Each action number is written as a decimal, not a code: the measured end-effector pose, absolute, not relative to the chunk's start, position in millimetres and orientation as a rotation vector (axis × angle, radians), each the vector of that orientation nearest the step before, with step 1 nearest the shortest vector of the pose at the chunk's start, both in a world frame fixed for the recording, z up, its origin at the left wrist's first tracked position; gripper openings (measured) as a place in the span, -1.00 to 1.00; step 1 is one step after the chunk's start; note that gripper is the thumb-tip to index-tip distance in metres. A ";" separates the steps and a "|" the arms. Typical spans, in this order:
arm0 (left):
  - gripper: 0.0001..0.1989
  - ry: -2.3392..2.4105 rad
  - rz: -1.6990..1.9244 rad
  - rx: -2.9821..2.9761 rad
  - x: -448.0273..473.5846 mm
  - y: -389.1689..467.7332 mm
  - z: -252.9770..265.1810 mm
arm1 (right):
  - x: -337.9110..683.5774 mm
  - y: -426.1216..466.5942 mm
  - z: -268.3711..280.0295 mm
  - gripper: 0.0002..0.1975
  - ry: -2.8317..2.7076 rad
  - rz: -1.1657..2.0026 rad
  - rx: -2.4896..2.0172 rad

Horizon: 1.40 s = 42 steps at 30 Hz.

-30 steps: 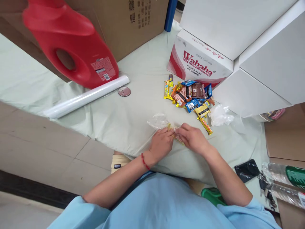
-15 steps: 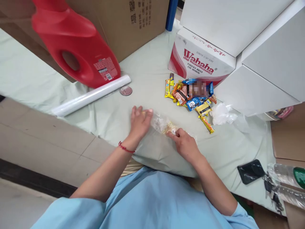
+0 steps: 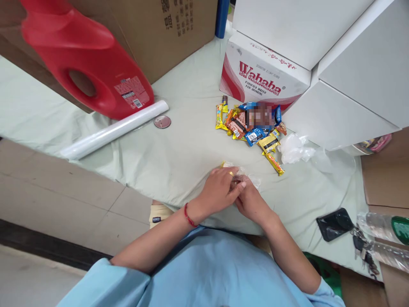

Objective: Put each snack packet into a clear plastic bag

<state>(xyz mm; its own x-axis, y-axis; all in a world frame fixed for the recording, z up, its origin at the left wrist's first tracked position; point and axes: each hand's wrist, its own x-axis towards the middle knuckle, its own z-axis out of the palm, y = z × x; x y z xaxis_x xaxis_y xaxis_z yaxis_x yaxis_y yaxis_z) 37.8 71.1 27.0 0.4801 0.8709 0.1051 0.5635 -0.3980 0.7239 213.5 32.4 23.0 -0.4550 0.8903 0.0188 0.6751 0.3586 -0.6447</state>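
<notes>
My left hand (image 3: 220,186) lies over a crumpled clear plastic wrapper (image 3: 254,180), its fingers curled down on it and its thumb touching my right hand. Under and beside it, my right hand (image 3: 253,199) is closed on the same wrapper. Something yellowish shows at the wrapper's far edge, but most of what is inside is hidden by my fingers. Beyond my hands lies a pile of small wrapped snacks (image 3: 254,136) in blue, orange and yellow packets. A crumpled white plastic bag (image 3: 292,148) rests to the right of that pile.
A red jug (image 3: 105,64) stands at the left behind a white roll (image 3: 115,130) and a round disc (image 3: 162,122). The Wahaha carton (image 3: 262,76) and white cabinets (image 3: 351,102) border the back right. A black phone (image 3: 334,224), keys (image 3: 362,249) and plastic bottles (image 3: 380,226) lie at the right.
My left hand has moved right from the wrapper's left end to meet my right hand. The wrapper, stretched out before, is now bunched between both hands. The view has shifted slightly.
</notes>
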 end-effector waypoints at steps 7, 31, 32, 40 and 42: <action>-0.48 1.132 0.527 2.610 37.4 41.9 -13.1 | 263.6 16.0 9.0 -0.65 -1.817 0.477 -1.851; -0.36 1.074 0.991 2.124 -12.5 27.1 -25.4 | 142.4 98.3 47.6 -0.77 -2.425 0.505 -1.995; -0.42 1.103 1.047 2.086 -22.0 25.8 -24.1 | 141.1 94.7 45.3 -0.78 -2.435 0.477 -1.994; -0.86 1.502 1.147 1.924 -56.6 42.0 -28.7 | 118.2 66.7 33.3 -0.46 -2.447 0.293 -1.932; -0.86 1.544 1.160 1.949 -55.0 48.6 -27.5 | 118.3 65.1 27.2 -0.49 -2.415 0.287 -1.928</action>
